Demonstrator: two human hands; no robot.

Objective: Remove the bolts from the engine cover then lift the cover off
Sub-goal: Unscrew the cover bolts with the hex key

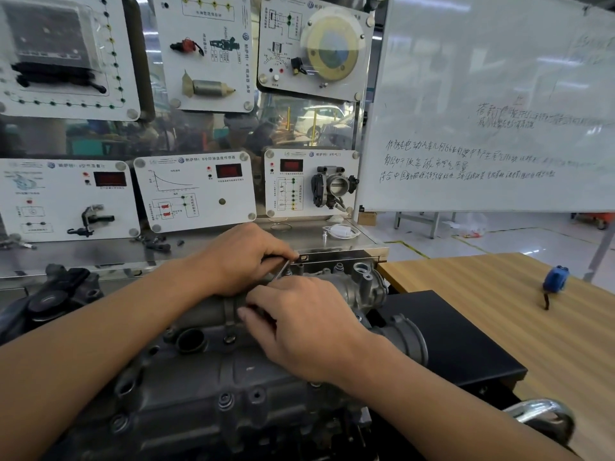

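Observation:
A dark grey engine cover [206,377] lies in front of me, with bolt holes and bolts along its ribbed top. My left hand [243,257] curls around a thin metal tool [283,269] at the far side of the cover, near the cast metal housing [362,284]. My right hand [299,324] rests on the cover just below it, its fingertips pinching the lower end of the tool. The tool's tip and the bolt under it are hidden by my hands.
A steel bench [100,257] with sensor display panels [196,191] stands behind the engine. A whiteboard [492,104] is at the right. A wooden table [499,294] holds a blue tape measure [555,277]. A black box [449,344] sits beside the engine.

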